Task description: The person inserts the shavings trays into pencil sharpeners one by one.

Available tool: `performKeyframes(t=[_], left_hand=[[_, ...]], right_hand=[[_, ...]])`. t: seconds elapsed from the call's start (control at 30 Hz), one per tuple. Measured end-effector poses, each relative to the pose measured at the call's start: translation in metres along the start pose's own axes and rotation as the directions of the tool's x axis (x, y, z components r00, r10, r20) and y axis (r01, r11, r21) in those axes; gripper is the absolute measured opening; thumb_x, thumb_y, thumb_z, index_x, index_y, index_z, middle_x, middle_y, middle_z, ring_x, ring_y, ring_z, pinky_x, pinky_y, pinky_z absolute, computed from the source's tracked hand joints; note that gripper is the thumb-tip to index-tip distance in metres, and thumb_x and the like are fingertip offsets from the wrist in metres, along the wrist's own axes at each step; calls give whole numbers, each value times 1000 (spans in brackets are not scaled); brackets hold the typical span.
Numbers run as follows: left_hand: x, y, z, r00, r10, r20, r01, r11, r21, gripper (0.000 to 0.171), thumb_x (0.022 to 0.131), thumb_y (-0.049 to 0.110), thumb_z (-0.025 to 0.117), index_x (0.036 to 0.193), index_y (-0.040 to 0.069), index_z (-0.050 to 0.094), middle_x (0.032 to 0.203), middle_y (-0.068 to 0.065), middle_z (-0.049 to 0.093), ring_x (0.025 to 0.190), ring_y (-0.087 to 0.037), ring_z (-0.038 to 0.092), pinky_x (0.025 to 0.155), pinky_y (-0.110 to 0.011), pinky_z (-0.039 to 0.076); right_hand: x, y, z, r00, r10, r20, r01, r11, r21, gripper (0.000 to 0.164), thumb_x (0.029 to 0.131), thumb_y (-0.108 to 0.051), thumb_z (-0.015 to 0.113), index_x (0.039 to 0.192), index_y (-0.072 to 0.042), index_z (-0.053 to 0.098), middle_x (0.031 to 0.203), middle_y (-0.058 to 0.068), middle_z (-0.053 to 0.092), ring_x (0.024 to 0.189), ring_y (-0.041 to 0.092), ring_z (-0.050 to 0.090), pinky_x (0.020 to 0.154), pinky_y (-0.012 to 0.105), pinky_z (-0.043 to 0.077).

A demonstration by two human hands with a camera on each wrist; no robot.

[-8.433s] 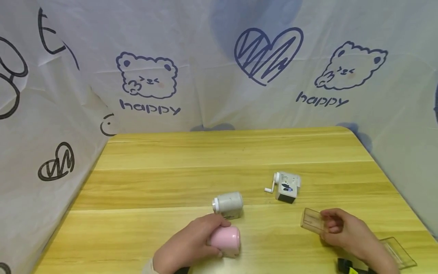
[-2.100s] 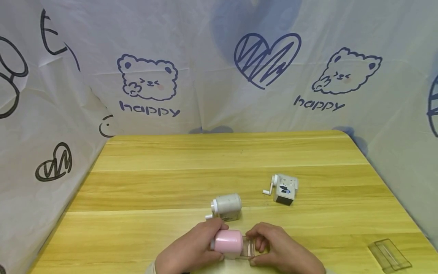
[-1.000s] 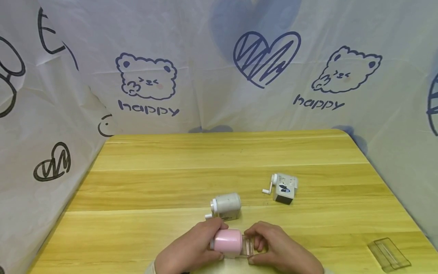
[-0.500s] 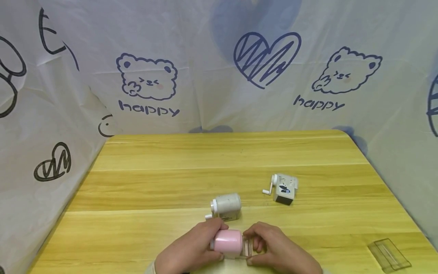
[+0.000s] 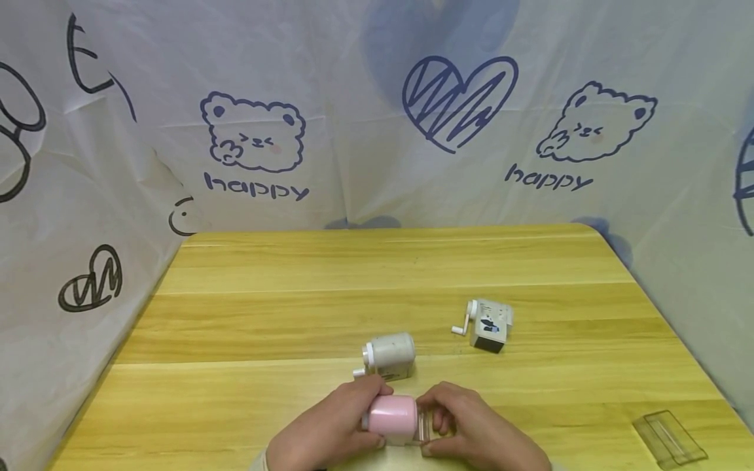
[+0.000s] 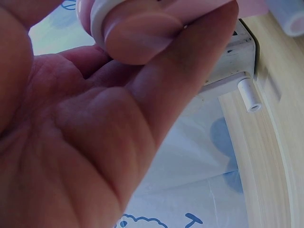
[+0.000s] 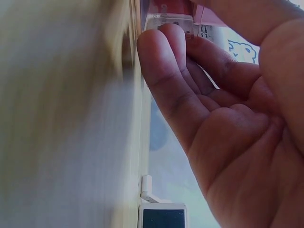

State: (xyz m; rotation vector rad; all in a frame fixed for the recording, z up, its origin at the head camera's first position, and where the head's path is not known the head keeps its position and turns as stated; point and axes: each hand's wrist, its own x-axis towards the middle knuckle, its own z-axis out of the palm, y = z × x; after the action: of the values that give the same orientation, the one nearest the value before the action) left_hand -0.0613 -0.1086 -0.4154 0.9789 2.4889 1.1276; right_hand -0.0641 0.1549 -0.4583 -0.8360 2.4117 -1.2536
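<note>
My left hand (image 5: 336,418) grips a pink hand-crank pencil sharpener (image 5: 393,415) near the table's front, thumb on the near side and fingers on the far side. In the left wrist view its rounded pink end (image 6: 140,38) lies over the fingers. At the sharpener's right end, my right hand (image 5: 471,425) pinches a clear shavings drawer (image 5: 423,428) between thumb and fingers. Part of this drawer sits inside the pink body, and a short length sticks out. The right wrist view shows the clear drawer (image 7: 168,21) just beyond the fingertips.
A beige crank sharpener (image 5: 393,353) stands right behind the left hand. Farther back to the right is a white printed sharpener (image 5: 491,324) with its crank (image 5: 462,327) pointing left. Another clear drawer (image 5: 671,438) lies near the table's right edge.
From the right, my right hand has brought the clear drawer to the pink sharpener and slid it leftward into the body; less of it shows now. My left hand keeps its grip, almost still.
</note>
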Motion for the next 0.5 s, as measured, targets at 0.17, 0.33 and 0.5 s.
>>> performKeyframes(t=[0.17,0.33,0.5], left_hand=[[0,0,0,1000,1,-1,-1,1000,-1,39,79,15,71,111,21,50,93,12,53,80,-4,52,72,-23,45],[2,0,1,1000,-13,5,13,1000,0,40,78,14,72,110,20,51,93,12,52,80,-4,52,72,-23,45],[2,1,0,1000,-19,10,19,1000,-7,39,78,13,72,110,20,51,92,12,53,79,-4,52,71,-23,45]], right_hand=[[1,0,1,1000,-9,2,9,1000,-1,42,77,-34,77,113,-21,59,88,-8,56,79,6,53,69,25,48],[1,1,1,1000,-17,2,17,1000,-12,42,78,-35,76,113,-22,58,88,-8,55,79,6,53,68,25,48],[2,2,2,1000,-30,-6,30,999,-22,42,78,-35,76,113,-23,58,88,-9,55,79,6,53,68,25,48]])
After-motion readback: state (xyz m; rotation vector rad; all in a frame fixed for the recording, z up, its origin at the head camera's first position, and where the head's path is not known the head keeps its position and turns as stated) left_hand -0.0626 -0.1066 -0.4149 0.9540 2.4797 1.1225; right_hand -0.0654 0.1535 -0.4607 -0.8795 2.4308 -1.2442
